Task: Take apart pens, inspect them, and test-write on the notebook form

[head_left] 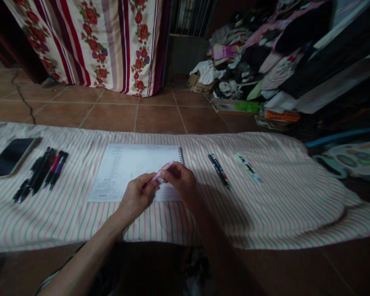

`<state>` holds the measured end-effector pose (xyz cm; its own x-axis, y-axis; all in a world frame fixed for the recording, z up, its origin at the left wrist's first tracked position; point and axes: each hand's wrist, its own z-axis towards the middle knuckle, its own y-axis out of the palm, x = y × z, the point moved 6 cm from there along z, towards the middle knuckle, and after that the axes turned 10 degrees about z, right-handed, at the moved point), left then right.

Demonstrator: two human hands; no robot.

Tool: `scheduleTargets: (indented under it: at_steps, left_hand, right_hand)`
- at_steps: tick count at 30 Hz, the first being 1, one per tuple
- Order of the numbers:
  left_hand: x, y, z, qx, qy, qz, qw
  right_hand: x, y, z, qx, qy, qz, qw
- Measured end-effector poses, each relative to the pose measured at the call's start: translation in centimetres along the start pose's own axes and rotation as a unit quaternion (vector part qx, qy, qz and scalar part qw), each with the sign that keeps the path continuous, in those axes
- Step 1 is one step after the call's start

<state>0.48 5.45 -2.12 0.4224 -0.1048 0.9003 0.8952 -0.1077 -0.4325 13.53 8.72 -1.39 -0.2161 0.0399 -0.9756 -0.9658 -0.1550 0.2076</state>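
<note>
Both my hands meet over a spiral notebook [111, 172] that lies on a striped cloth. Between them is a slim pink pen [166, 166], tilted up to the right. My left hand [139, 190] grips its lower end, fingers closed. Around the upper part, my right hand [181, 179] is closed with thumb and fingertips. Faint marks show on the page, too dim to read. To the right of the notebook lie a dark pen [218, 170] and a white patterned pen [248, 167]. Parts of the pink pen are hidden by my fingers.
On the left lie a phone [10, 156] and a group of several pens [43, 170]. The striped cloth [280, 197] covers the surface. Beyond its edge are a tiled floor [111, 109], a floral curtain [114, 41] and a heap of clothes [249, 53].
</note>
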Motion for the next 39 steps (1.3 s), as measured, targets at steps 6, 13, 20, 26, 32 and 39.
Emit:
scheduleTargets:
  at_steps: [6, 13, 20, 26, 32, 39]
  left_hand:
    - [-0.5, 0.0, -0.1, 0.015, -0.008, -0.001, 1.000]
    - [0.2, -0.3, -0.2, 0.042, 0.015, 0.075, 0.996]
    - [0.5, -0.3, -0.3, 0.067, 0.005, 0.063, 0.996]
    - [0.2, -0.2, -0.4, 0.095, -0.014, 0.032, 0.995]
    - [0.2, -0.7, -0.5, 0.113, -0.020, 0.037, 0.993]
    - [-0.3, -1.2, -0.4, 0.120, -0.044, 0.044, 0.991]
  right_hand:
    - [-0.1, -0.2, -0.2, 0.018, -0.011, -0.076, 0.997]
    - [-0.8, 0.2, -0.7, 0.070, -0.031, -0.143, 0.987]
    - [-0.5, 0.3, -0.7, 0.078, -0.040, -0.156, 0.984]
    - [-0.4, 0.9, -0.7, 0.053, -0.035, -0.140, 0.988]
    - [0.5, 1.2, -0.5, 0.016, -0.005, -0.059, 0.998]
    - [0.6, -0.2, 0.0, 0.053, -0.013, -0.007, 0.998]
